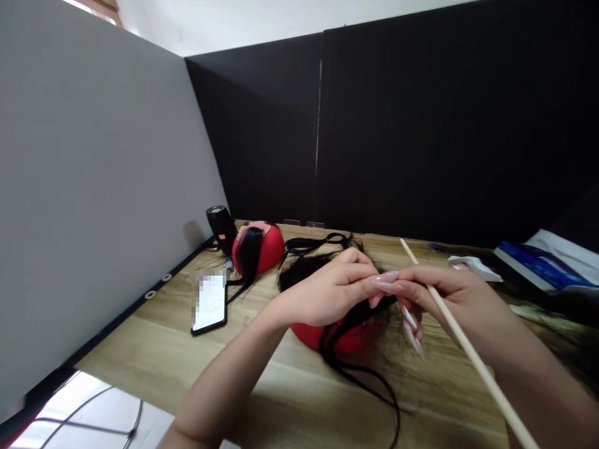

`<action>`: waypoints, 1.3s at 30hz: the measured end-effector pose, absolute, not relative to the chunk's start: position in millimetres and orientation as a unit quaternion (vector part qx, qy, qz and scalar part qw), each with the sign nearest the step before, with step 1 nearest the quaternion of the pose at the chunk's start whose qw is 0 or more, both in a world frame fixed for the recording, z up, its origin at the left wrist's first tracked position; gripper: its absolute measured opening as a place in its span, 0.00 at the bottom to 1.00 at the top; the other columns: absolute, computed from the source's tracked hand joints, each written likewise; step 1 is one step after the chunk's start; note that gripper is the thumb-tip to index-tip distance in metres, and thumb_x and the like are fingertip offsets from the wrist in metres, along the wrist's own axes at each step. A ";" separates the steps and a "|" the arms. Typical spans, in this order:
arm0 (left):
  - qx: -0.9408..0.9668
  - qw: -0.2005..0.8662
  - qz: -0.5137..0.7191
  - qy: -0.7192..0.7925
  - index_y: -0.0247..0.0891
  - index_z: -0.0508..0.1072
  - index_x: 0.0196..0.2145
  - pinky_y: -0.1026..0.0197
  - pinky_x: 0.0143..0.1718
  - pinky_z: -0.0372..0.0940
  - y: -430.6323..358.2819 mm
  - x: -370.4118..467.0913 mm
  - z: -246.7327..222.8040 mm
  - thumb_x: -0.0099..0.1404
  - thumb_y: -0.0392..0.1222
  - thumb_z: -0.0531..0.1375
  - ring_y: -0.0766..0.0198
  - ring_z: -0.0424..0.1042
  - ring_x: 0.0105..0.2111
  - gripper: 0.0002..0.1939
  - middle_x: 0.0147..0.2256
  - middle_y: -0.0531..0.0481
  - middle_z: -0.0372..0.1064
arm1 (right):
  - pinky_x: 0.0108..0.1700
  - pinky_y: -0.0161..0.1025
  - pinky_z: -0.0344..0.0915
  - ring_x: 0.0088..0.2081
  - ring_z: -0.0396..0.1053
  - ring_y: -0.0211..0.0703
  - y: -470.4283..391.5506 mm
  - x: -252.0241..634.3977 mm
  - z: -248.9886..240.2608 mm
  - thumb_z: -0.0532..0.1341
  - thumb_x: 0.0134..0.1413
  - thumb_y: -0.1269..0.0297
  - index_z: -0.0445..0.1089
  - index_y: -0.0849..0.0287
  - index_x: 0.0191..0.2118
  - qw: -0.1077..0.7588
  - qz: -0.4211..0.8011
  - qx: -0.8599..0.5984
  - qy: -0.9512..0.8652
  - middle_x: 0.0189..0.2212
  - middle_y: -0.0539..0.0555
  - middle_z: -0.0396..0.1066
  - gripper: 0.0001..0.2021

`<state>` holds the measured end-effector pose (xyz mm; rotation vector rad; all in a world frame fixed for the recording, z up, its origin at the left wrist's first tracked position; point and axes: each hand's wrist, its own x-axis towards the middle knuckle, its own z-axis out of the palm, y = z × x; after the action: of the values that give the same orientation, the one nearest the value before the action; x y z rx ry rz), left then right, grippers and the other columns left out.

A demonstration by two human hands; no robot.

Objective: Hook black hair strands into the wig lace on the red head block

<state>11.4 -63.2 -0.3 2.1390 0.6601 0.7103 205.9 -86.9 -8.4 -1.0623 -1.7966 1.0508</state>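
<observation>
Grip of the right hand (pixel 461 296), right of centre: closed on a pale stick (pixel 468 350), which lay across the hand near the thumb and forefinger. Grip of the left hand (pixel 337 284), at centre: fingers curled, tips against the right hand's long nails; could not tell whether hair was pinched between them.

Key relation: the dark hair (pixel 304 272) and the red form (pixel 358 340) under it lay on the counter (pixel 262 368), centre to lower centre of frame, beneath the left hand, which was the nearer of the two. The stick lay to the right of both. Its long axis ran diagonally, from a free tip right of centre down to the lower right; that tip pointed up and left, apart from the hair in the view. Loose strands trailed from the form toward the bottom edge.

Hidden or unclear: the form's top, covered by hair and hands; the left fingertips, partly behind the right ones; the stick's lower end, cut off at the frame's bottom; fine hairs below the right hand, too blurred to trace.
</observation>
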 end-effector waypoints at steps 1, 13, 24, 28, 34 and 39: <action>0.838 0.396 0.273 0.257 0.36 0.70 0.31 0.58 0.55 0.58 -66.2 6.0 -2.3 0.73 0.45 0.49 0.61 0.63 0.47 0.17 0.37 0.49 0.60 | 0.17 0.29 0.69 0.17 0.68 0.36 -87.9 204.4 -9.6 0.62 0.57 0.49 0.77 0.60 0.31 0.387 0.406 -0.421 -0.713 0.16 0.49 0.68 0.17; 0.610 -0.173 0.257 0.729 0.40 0.69 0.56 0.35 0.62 0.43 -113.7 -149.7 -172.4 0.66 0.52 0.57 0.40 0.48 0.63 0.24 0.63 0.36 0.47 | 0.16 0.29 0.64 0.15 0.67 0.38 -96.0 214.9 -3.4 0.65 0.46 0.47 0.77 0.56 0.25 0.511 0.200 -0.551 -0.629 0.13 0.51 0.69 0.16; 0.579 -0.231 0.189 0.759 0.44 0.74 0.51 0.36 0.63 0.40 -134.7 -166.0 -197.1 0.65 0.52 0.58 0.42 0.47 0.64 0.20 0.63 0.38 0.49 | 0.16 0.29 0.65 0.16 0.67 0.37 -90.8 217.7 -11.6 0.64 0.47 0.50 0.78 0.51 0.28 0.514 0.121 -0.547 -0.650 0.14 0.49 0.70 0.12; 0.589 -0.222 0.180 0.756 0.43 0.77 0.48 0.36 0.62 0.42 -133.9 -166.2 -196.0 0.66 0.52 0.57 0.39 0.49 0.62 0.18 0.62 0.37 0.50 | 0.16 0.29 0.65 0.15 0.67 0.38 -93.5 210.0 -2.4 0.63 0.43 0.49 0.77 0.51 0.24 0.505 0.165 -0.544 -0.649 0.12 0.49 0.69 0.12; 0.591 -0.217 0.181 0.755 0.43 0.77 0.48 0.33 0.61 0.44 -132.0 -169.4 -195.4 0.66 0.52 0.56 0.38 0.52 0.61 0.18 0.61 0.37 0.52 | 0.15 0.29 0.64 0.15 0.68 0.39 -93.9 211.7 -2.7 0.63 0.44 0.48 0.78 0.51 0.24 0.499 0.149 -0.544 -0.658 0.13 0.49 0.70 0.13; 0.628 -0.207 0.231 0.714 0.43 0.71 0.55 0.35 0.59 0.51 -132.2 -143.1 -186.2 0.68 0.50 0.56 0.39 0.52 0.61 0.20 0.64 0.38 0.50 | 0.16 0.32 0.64 0.15 0.69 0.41 -95.0 215.0 -7.0 0.61 0.49 0.45 0.77 0.52 0.25 0.477 0.148 -0.519 -0.693 0.14 0.50 0.71 0.17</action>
<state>-143.1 -132.2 -186.2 2.2827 2.5977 0.8401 215.0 -95.0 -7.0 -1.2682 -1.6936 0.3607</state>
